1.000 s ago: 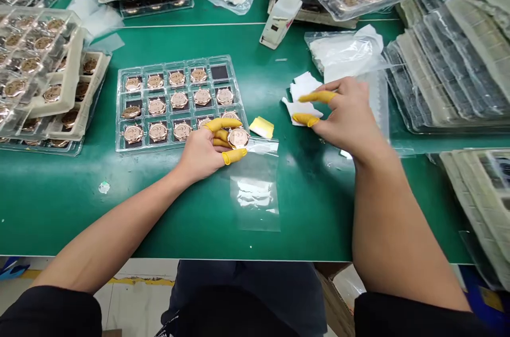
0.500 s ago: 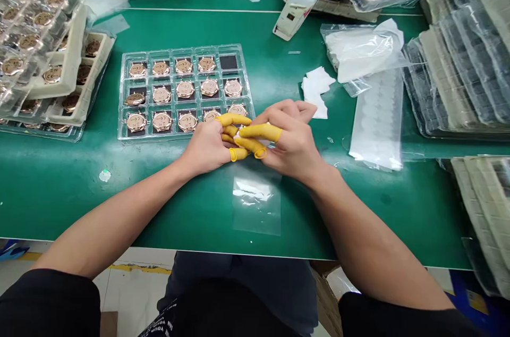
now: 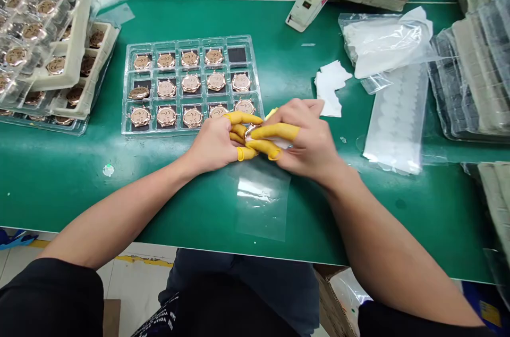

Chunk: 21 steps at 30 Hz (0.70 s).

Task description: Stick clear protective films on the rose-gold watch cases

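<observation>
My left hand [image 3: 213, 144] and my right hand [image 3: 306, 137] meet in front of a clear plastic tray [image 3: 191, 39] of rose-gold watch cases, their fingers in yellow finger cots. A rose-gold watch case [image 3: 250, 132] is pinched in my left fingers and mostly hidden. My right fingers press on it with a yellow-and-white pad [image 3: 271, 112], only slivers of which show. Several cases sit in the tray's three rows, and its far right cell holds no case. A clear plastic bag [image 3: 261, 204] lies flat just below my hands.
Stacked trays of watch cases [image 3: 51, 44] rise at the left. A plastic bag of white material [image 3: 386, 42], white paper scraps [image 3: 330, 87] and a white scalloped sheet [image 3: 394, 119] lie to the right. Packed tray stacks [image 3: 474, 76] line the right side of the green bench.
My right hand has moved left from the white paper scraps to the watch case. The yellow pad no longer lies on the bench. The whole view has drifted slightly.
</observation>
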{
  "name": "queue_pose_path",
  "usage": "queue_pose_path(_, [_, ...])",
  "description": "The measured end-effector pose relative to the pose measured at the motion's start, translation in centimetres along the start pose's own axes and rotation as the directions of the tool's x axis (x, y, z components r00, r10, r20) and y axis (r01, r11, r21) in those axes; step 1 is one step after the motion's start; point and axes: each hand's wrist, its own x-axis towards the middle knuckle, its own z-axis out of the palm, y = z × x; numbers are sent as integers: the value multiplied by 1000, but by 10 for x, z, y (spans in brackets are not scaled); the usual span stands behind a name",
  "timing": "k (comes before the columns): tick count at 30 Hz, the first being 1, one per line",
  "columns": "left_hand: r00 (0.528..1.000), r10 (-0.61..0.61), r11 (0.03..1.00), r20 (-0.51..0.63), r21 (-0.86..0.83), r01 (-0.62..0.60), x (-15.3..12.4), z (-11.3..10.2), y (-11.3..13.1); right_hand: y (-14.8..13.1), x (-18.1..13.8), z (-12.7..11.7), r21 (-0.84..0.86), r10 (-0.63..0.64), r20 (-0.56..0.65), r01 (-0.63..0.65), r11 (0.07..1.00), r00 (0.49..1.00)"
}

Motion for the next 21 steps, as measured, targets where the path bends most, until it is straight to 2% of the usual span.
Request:
queue_pose_path(3, [1000, 11, 1000, -21, -4, -11, 0, 0, 0, -4, 1, 2, -88, 71, -20, -73, 993, 997])
queue_pose_path(7, [1000, 0, 1000, -11, -1, 0, 0, 0, -1, -4, 0, 1, -50, 1, 18, 0, 999, 1000])
queue_pose_path(10, [999, -5, 1000, -35, -5, 5, 0, 1, -1, -4, 0, 2, -87, 38, -15, -39, 995, 999])
queue_pose_path(14, [999, -23, 1000, -27, 9, 23, 0, 0, 0, -2, 1, 6, -33, -18, 21, 19, 999, 1000])
queue_pose_path(17, [1000, -10, 1000, -30, 22, 11, 0, -1, 0, 10, 2, 0, -83, 107, -19, -109, 991, 994])
queue_pose_path(19, [998, 29, 998, -55, 53, -26, -1, -1, 0, 21, 0, -12, -141, 240, -53, -246, 959, 969])
queue_pose_path(21, [992, 95, 989, -77, 116, -86, -3, 0, -1, 28, -4, -27, -103, 307, -31, -309, 946, 951])
